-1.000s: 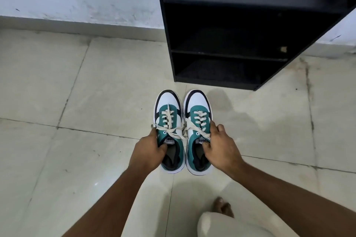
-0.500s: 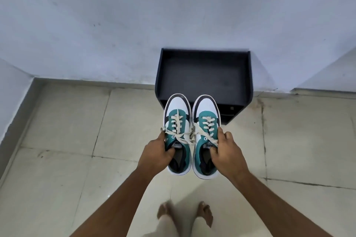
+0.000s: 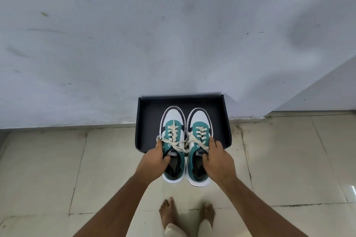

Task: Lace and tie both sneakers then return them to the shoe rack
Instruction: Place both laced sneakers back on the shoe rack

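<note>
Two white, teal and black sneakers with cream laces tied in bows are held side by side in the air. My left hand (image 3: 154, 160) grips the left sneaker (image 3: 172, 121) at its collar, thumb inside the opening. My right hand (image 3: 217, 158) holds the right sneaker (image 3: 199, 121) the same way. Their toes hang over the top of the black shoe rack (image 3: 148, 121), seen from above against the wall; their heels stick out past its front edge.
A pale blue-grey wall (image 3: 173, 34) rises behind the rack. Beige floor tiles (image 3: 48, 169) spread to both sides. My bare feet (image 3: 167, 215) stand just in front of the rack. A wall corner (image 3: 312, 98) juts out at the right.
I have stood up: the view rose from the rack's open front to its top. Both hands lifted the sneakers off the floor and carried them forward over the rack's top.
</note>
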